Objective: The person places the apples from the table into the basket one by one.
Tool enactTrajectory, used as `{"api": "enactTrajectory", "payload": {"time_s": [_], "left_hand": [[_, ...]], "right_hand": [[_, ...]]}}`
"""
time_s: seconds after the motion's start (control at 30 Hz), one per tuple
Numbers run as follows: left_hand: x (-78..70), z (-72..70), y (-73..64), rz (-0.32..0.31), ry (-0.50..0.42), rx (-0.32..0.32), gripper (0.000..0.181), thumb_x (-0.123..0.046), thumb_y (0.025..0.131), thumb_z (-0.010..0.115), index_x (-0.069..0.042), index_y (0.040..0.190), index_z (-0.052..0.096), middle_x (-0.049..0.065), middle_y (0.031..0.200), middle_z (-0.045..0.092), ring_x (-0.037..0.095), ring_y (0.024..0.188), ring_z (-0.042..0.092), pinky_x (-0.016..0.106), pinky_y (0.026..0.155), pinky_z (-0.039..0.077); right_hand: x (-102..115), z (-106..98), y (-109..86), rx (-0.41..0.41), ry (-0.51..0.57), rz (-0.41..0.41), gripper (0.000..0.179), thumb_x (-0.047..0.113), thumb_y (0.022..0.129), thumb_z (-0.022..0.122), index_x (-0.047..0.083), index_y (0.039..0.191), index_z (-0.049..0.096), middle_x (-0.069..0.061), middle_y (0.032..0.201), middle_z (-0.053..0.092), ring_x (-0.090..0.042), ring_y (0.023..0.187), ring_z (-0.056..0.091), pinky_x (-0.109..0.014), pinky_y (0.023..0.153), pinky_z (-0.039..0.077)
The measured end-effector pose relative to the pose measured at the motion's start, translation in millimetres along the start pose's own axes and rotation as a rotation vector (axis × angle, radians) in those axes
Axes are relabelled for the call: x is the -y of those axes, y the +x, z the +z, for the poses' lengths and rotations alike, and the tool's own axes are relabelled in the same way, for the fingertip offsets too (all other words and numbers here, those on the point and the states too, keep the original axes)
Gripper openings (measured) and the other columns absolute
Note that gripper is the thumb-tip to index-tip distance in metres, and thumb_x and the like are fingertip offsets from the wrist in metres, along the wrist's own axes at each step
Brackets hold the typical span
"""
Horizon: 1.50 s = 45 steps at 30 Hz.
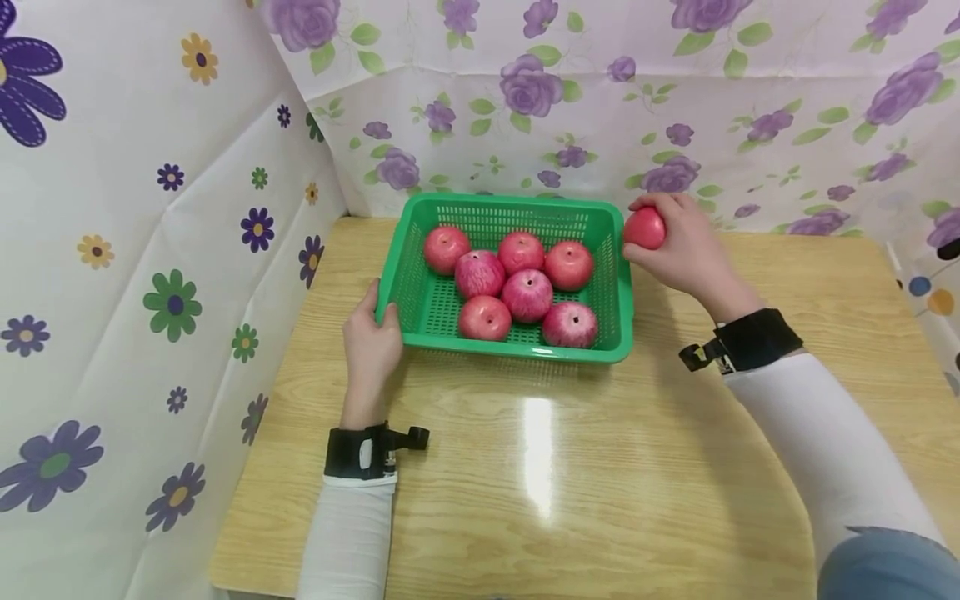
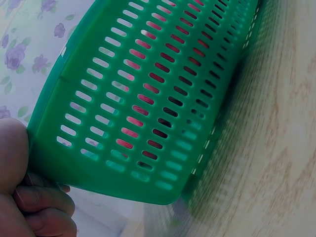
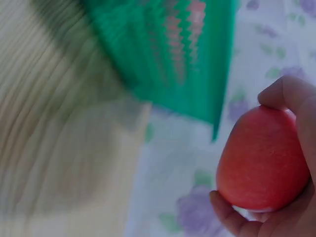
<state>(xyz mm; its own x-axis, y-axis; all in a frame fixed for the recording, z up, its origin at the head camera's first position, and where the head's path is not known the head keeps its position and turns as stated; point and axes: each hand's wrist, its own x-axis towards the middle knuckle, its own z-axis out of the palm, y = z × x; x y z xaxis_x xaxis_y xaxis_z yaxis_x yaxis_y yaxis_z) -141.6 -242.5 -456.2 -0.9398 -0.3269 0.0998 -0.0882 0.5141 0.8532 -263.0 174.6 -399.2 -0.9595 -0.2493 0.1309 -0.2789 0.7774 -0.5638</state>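
A green plastic basket (image 1: 517,352) with slotted walls holds several red and pink-streaked apples (image 1: 527,296). At its left end my left hand (image 1: 372,342) grips the rim, thumb over the edge; the left wrist view shows this hand (image 2: 34,197) at a corner of the basket wall (image 2: 108,182). Just beyond the right end, my right hand (image 1: 686,250) holds a red apple (image 1: 646,228) between thumb and fingers. The right wrist view has that apple (image 3: 261,160) in the fingers, apart from the blurred basket (image 3: 173,94).
The basket is on a light wood-grain table (image 1: 600,483). Behind it rises a white covering with purple flowers (image 1: 531,85), close to the basket's back edge. Another flowered covering (image 1: 172,305) borders the table's left side.
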Motion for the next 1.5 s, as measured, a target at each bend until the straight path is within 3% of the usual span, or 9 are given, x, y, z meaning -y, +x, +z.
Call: {"api": "enactTrajectory", "payload": {"time_s": [0.13,0.3,0.53,0.7,0.93,1.17,1.5], "left_hand": [[-0.8,2.1,-0.5,-0.004,-0.006,0.002,0.052,-0.011,0.101,0.051,-0.002,0.150,0.037,0.015,0.152,0.040,0.020,0.134,0.038,0.042,0.111,0.039],[-2.2,3.5,-0.1,0.005,-0.008,0.009,0.052,-0.011,0.101,0.051,-0.001,0.150,0.037,0.017,0.151,0.040,0.021,0.133,0.039,0.042,0.110,0.040],[-0.7,0.6,0.9,-0.008,-0.011,0.020,0.052,-0.011,0.101,0.051,-0.002,0.151,0.036,0.016,0.151,0.041,0.023,0.132,0.041,0.043,0.109,0.042],[1.1,-1.4,2.7,0.008,0.002,0.011,0.052,-0.011,0.101,0.051,-0.003,0.150,0.038,0.015,0.149,0.044,0.022,0.129,0.044,0.043,0.106,0.045],[1.6,-0.3,1.9,0.015,0.014,0.007,0.051,-0.012,0.101,0.051,-0.003,0.150,0.039,0.015,0.149,0.044,0.019,0.129,0.042,0.043,0.108,0.044],[0.7,0.7,2.2,0.025,0.005,-0.005,0.050,-0.011,0.101,0.052,-0.002,0.149,0.040,0.015,0.148,0.046,0.017,0.128,0.044,0.042,0.106,0.046],[0.7,0.9,1.3,0.034,0.005,-0.009,0.050,-0.010,0.100,0.052,-0.002,0.148,0.041,0.017,0.145,0.048,0.020,0.123,0.050,0.044,0.102,0.050]], "right_hand": [[35.2,3.8,5.0,0.096,0.019,-0.023,0.055,0.032,0.085,0.072,0.015,0.133,0.051,-0.020,0.133,0.044,-0.034,0.107,0.047,-0.057,0.082,0.053],[89.4,23.6,7.6,0.198,0.088,-0.103,0.056,0.032,0.083,0.074,0.016,0.132,0.053,-0.016,0.128,0.048,-0.029,0.107,0.049,-0.050,0.081,0.055],[167.2,76.2,7.0,0.357,0.056,-0.214,0.062,0.046,0.081,0.072,0.024,0.134,0.050,-0.005,0.125,0.050,-0.017,0.104,0.050,-0.038,0.080,0.055],[207.4,112.3,12.7,0.448,0.008,-0.267,0.061,0.041,0.083,0.069,0.021,0.137,0.047,-0.012,0.135,0.043,-0.023,0.110,0.048,-0.039,0.084,0.054],[224.2,146.3,21.1,0.449,-0.198,-0.308,0.064,0.039,0.084,0.068,0.019,0.140,0.046,-0.011,0.133,0.046,-0.022,0.115,0.048,-0.037,0.096,0.051],[226.2,161.4,21.9,0.492,-0.293,-0.324,0.065,0.039,0.085,0.068,0.014,0.141,0.046,-0.008,0.127,0.053,-0.021,0.109,0.051,-0.034,0.095,0.051],[224.6,168.4,19.9,0.553,-0.366,-0.268,0.063,0.048,0.090,0.065,0.021,0.144,0.047,-0.009,0.132,0.052,-0.028,0.117,0.045,-0.043,0.097,0.050]]}}
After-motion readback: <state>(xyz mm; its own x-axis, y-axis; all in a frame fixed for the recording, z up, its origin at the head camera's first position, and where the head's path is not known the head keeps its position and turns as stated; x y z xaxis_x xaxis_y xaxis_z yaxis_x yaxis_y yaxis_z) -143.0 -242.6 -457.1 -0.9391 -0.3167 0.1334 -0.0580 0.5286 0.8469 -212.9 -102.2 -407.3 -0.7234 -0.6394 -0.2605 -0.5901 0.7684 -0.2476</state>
